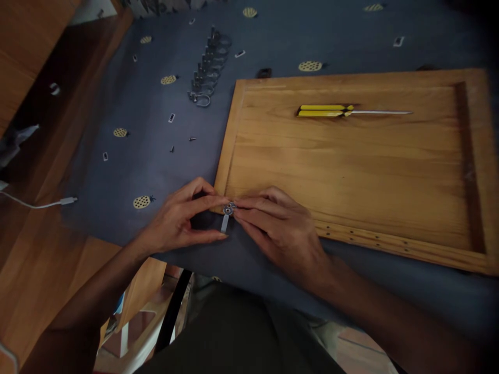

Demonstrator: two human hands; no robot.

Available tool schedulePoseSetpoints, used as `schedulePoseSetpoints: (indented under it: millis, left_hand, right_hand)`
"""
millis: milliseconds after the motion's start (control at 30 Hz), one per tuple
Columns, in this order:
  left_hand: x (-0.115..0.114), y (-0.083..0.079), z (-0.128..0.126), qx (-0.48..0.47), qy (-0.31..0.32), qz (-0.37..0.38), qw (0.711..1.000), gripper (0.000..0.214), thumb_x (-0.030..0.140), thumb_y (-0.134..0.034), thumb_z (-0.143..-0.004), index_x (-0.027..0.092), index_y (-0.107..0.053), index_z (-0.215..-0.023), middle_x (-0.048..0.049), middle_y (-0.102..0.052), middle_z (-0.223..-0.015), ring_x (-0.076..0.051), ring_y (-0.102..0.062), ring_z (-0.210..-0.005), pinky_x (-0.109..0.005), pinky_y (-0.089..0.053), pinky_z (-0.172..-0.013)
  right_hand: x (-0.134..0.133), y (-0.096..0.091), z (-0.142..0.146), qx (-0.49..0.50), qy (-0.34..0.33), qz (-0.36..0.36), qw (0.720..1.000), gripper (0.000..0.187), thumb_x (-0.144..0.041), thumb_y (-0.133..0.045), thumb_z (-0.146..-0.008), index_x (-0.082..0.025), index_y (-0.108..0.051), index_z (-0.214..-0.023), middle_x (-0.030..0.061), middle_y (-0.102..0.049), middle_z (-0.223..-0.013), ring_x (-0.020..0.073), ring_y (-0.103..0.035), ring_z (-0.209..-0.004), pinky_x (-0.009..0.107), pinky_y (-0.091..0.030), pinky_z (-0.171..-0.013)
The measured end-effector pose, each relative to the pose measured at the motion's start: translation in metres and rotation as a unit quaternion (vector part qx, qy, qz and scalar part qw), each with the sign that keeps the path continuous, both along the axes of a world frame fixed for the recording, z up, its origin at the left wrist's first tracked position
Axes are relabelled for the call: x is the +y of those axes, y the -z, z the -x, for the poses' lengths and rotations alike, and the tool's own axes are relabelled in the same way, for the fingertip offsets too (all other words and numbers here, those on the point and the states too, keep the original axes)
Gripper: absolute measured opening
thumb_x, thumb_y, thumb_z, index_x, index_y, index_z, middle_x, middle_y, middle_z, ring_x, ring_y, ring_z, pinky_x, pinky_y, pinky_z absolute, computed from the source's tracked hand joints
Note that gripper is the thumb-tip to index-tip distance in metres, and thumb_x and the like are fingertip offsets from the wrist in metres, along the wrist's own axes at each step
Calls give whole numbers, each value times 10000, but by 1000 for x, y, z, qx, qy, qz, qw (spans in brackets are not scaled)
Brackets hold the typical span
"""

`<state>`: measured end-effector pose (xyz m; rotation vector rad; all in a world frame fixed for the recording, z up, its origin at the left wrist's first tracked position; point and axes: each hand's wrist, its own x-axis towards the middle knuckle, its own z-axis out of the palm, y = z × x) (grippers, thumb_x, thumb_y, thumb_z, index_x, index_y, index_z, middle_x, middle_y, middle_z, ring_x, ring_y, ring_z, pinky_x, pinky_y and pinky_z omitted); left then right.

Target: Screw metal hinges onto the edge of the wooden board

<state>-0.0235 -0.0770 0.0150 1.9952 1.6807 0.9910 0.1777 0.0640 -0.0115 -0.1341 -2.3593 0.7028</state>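
A small metal hook with a round, holed plate stands at the near left corner of the framed wooden panel. My left hand holds it between thumb and forefinger, the thumb at its lower end. From the other side, the fingertips of my right hand pinch at the plate; whether a screw sits between them is too small to tell. On the panel lies a screwdriver with a yellow and black handle, its shaft pointing right. Two loose screws, one screw and another screw, rest left of the panel.
Several similar metal hooks are lined up on the blue pineapple-print cloth. Small holes dot the panel's near edge. A dark object sits behind the panel. A white cable ends at the left.
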Motion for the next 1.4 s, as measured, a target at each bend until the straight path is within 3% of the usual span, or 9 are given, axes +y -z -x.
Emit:
schedulePoseSetpoints:
  millis: [1400]
  left_hand:
    - [1, -3, 3, 0, 3, 34, 999, 499, 448, -797, -961, 274, -680, -1414, -55, -597, -1102, -184, -605, -976, -316, -591, -830]
  right_hand:
    - [0, -1, 0, -9, -2, -13, 1000, 160, -147, -643, -1034, -198, -774, -957, 31, -834, -1017, 192, -700, -889, 323, -627, -777]
